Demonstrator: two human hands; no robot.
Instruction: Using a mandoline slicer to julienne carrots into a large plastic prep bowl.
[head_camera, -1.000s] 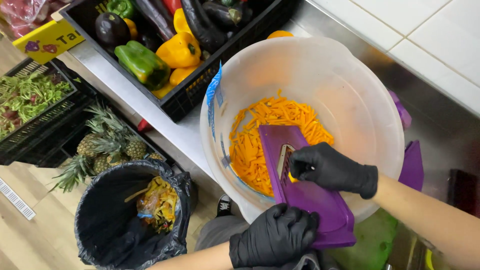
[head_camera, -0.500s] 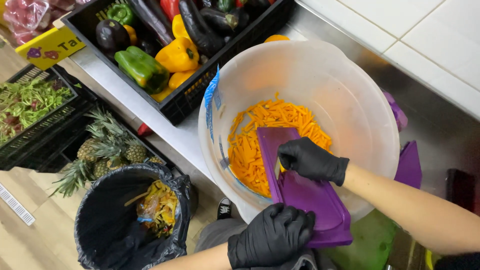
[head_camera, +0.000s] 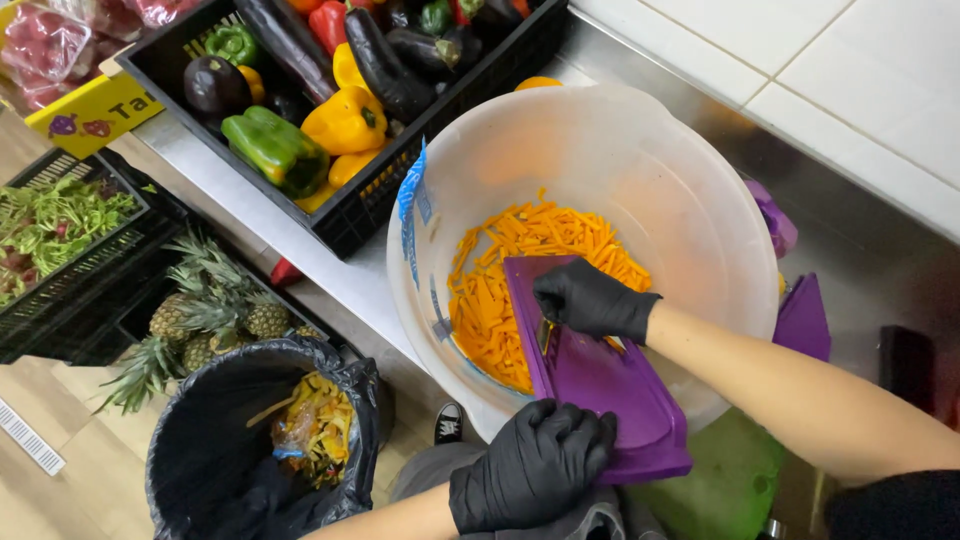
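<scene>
From your head camera, a black crate (head_camera: 345, 215) of vegetables sat at the upper left of the steel counter (head_camera: 880, 260), holding a green bell pepper (head_camera: 272, 148), a yellow bell pepper (head_camera: 345, 120) and dark aubergines (head_camera: 385, 65); it stood just beside the big translucent plastic bowl (head_camera: 640, 150), nearly touching its rim. Below the counter edge you had pineapples (head_camera: 210, 320) on a lower shelf, a second dark crate of leafy greens (head_camera: 50, 225) to the left, and a black-bagged waste bin (head_camera: 210, 440) with peelings in it, near your left forearm. A purple piece (head_camera: 805, 320) lay on the counter to the right of the bowl, partly hidden by its wall. Inside the bowl lay a heap of orange carrot strips (head_camera: 500, 290), and the purple mandoline slicer (head_camera: 600, 375) leaned tilted over the near rim, its upper end down among the strips and its lower end sticking out towards you. Your right arm came in from the lower right, bare forearm slanting up across the bowl's rim, and your right hand (head_camera: 590, 300), in a black glove, was curled closed and pressed onto the upper half of the slicer; whatever it gripped was hidden under the fingers, apart from a small yellowish bit at the blade. Your left hand (head_camera: 530, 475), also gloved, was clenched around the slicer's lower left corner, outside the bowl, fingers wrapped over its edge.
</scene>
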